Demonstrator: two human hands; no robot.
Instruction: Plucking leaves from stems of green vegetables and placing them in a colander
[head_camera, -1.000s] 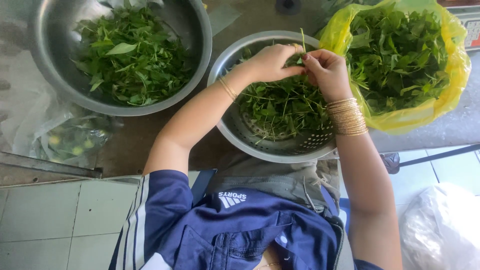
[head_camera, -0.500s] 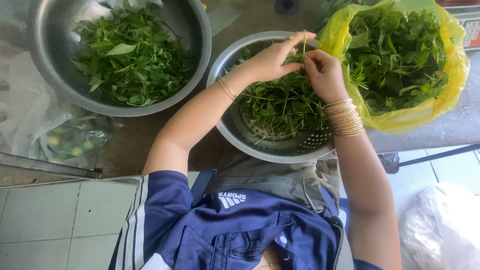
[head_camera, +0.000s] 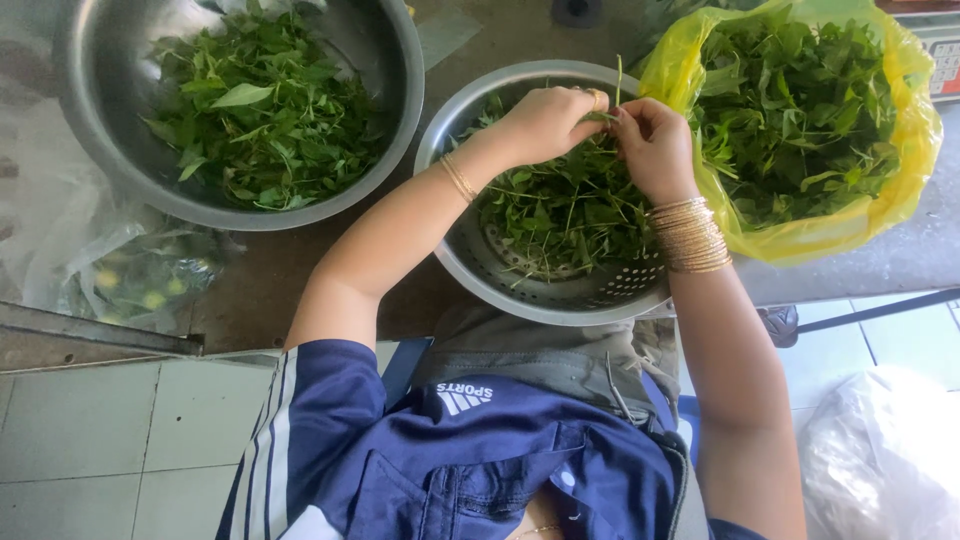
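Observation:
My left hand (head_camera: 545, 122) and my right hand (head_camera: 655, 145) meet over a perforated steel colander (head_camera: 560, 295) holding leafy green stems. Both pinch the same thin green herb stem (head_camera: 618, 90), which sticks up between the fingers. A thin bracelet sits on my left wrist and a stack of gold bangles (head_camera: 688, 235) on my right. The colander rests at the table's near edge, against my lap.
A large steel bowl (head_camera: 110, 150) of picked green leaves stands at the upper left. A yellow plastic bag (head_camera: 850, 225) full of leafy stems lies at the right. A clear bag with small yellow-green fruit (head_camera: 140, 285) lies at the left. A white bag (head_camera: 880, 460) sits on the tiled floor.
Both hands stay together over the colander, working the stem; the left hand has shifted slightly and the stem now pokes up between the fingers.

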